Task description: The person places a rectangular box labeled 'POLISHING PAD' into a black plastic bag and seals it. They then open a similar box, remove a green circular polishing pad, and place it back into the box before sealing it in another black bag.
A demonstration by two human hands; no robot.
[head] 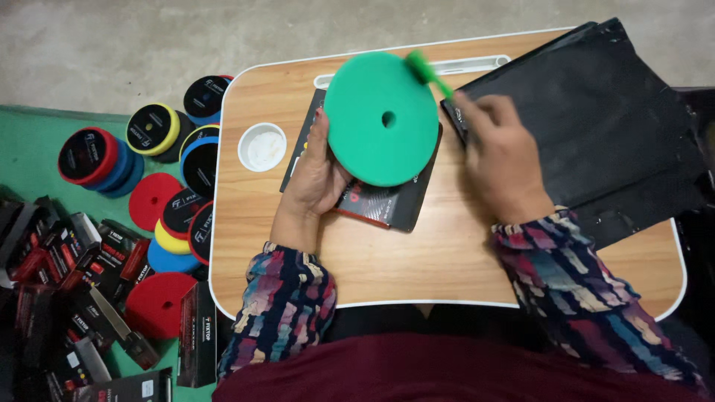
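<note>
My left hand [316,175] holds a round green foam pad [380,119] with a small centre hole, tilted up over a black flat box [387,205] with a red edge on the wooden lap table [417,260]. My right hand [503,160] grips a small green brush [426,71], whose bristles touch the pad's upper right rim. Both sleeves are multicoloured.
A stack of black plastic bags [596,119] lies on the table's right side. A white round recess [262,147] sits at the table's left. On the green mat [30,149] to the left lie several red, blue and yellow foam pads [97,160] and several black boxes [74,268].
</note>
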